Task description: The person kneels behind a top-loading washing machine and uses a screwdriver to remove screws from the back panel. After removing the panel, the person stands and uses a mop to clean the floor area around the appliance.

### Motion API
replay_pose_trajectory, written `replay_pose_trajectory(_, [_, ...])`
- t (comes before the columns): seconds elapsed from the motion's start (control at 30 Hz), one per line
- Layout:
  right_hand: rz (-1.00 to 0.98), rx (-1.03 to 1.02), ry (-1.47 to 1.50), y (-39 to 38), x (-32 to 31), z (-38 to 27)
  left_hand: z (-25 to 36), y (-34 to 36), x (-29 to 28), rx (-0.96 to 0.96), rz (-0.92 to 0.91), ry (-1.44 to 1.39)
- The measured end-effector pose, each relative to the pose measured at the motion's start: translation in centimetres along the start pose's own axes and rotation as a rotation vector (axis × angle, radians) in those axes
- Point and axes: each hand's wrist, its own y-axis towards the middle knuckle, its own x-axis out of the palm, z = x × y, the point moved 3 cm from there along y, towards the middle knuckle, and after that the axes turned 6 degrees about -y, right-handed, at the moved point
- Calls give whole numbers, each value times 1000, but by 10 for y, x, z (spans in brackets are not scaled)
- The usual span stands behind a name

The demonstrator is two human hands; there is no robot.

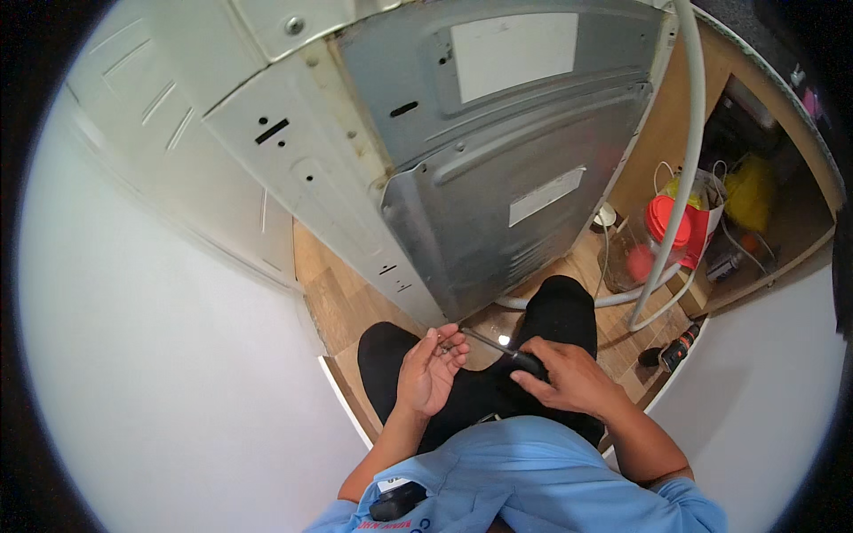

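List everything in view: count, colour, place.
Appliance: one, white-grey, ahead.
Labels: two, white, on appliance.
Hose: one, pale, right of appliance.
Cupboard: one, brown, right.
Container: one, clear, red-lidded, beside cupboard.
Bag: one, yellow, in cupboard.
Tool: one, black and orange, lower right.
Large surfaces: two, white, either side.
Floor: one, brown, underneath.
Screwdriver: one, dark handle, in right hand.
Small bits: count unclear, dark, left hand.
Trousers: one pair, black, lower centre.
Shirt: one, blue, bottom.
Left hand: one, bare, centre.
Right hand: one, bare, gripping screwdriver.
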Motion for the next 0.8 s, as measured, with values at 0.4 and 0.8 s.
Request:
replay_pose_trajectory(0.4, [86, -84, 0, -11, -11, 5, 1, -1, 8, -41, -177, -39])
replay_pose_trajectory(0.8, [30, -132, 39, -24, -3, 20, 3, -4, 0, -30, -167, 274])
